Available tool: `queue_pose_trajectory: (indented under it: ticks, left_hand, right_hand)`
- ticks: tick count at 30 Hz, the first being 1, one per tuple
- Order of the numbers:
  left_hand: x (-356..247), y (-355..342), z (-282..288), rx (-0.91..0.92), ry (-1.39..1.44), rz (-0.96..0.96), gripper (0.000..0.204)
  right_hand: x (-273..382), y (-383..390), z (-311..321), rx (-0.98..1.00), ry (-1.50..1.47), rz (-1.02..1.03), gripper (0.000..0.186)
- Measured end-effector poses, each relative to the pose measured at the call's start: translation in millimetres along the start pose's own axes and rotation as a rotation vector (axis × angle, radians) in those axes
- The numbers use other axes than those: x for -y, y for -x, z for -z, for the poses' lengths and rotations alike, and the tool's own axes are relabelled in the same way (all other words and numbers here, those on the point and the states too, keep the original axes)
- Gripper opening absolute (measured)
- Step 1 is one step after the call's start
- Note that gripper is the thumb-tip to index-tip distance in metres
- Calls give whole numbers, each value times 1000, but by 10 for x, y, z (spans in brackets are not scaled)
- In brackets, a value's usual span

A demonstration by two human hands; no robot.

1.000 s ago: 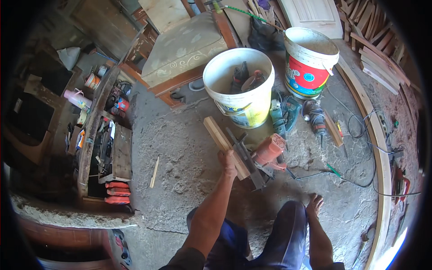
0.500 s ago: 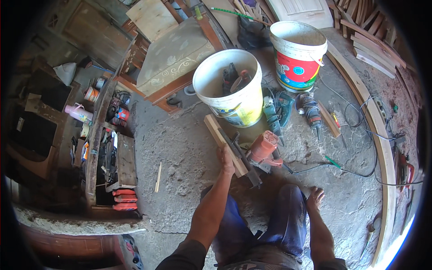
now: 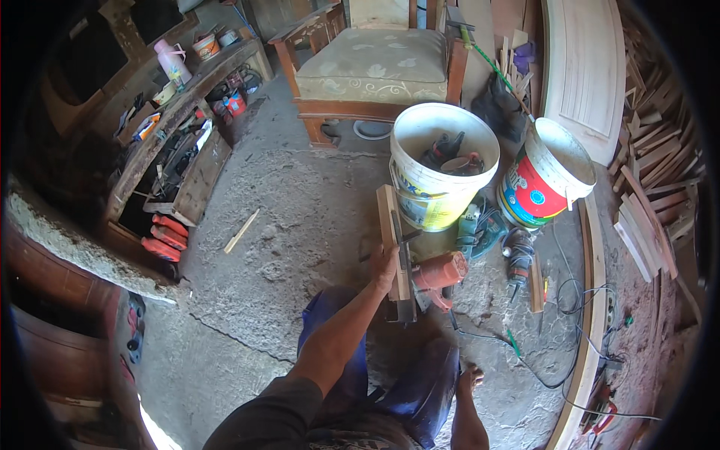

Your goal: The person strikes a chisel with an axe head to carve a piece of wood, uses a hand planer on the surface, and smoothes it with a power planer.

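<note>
My left hand [image 3: 385, 267] grips a short squared length of wood [image 3: 387, 210], its fingers wrapped round the piece. The wood stands along the dark flat bed [image 3: 406, 310] of a red power tool, which looks like an electric planer. Its red motor housing [image 3: 441, 271] juts to the right. The cutting part is hidden behind the wood and my hand. Beside my right knee, my right hand [image 3: 471, 376] hangs with its fingers loosely bent and apart, and nothing shows in it.
Beyond the wood stands a white bucket [image 3: 405, 176] of tools, with a red-labelled bucket [image 3: 534, 196] to its right. A teal power tool [image 3: 469, 232], a grey one [image 3: 517, 259] and a cable [image 3: 541, 381] lie on the floor. A cushioned chair [image 3: 375, 67] stands behind.
The view has swung left, so the surroundings appear shifted. My left hand still holds the wood at the red tool, and the piece now stands more upright in view. My right hand stays by the knee.
</note>
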State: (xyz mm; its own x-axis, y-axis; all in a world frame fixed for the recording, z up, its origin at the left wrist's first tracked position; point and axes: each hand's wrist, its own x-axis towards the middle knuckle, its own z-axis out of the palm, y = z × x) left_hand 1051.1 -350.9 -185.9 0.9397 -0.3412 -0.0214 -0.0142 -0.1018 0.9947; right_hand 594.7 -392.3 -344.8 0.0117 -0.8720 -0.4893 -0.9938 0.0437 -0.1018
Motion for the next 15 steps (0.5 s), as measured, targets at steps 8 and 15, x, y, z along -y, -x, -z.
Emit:
queue_pose_trajectory:
  ticks: [8,15]
  left_hand:
    - [112,-16,-69,27,68,103,58]
    - [-221,81,-187,59,15,234,62]
  right_hand:
    - [44,127,169,-1,-374,-122,45]
    - [-35,172,93,-161,-252,-57,36]
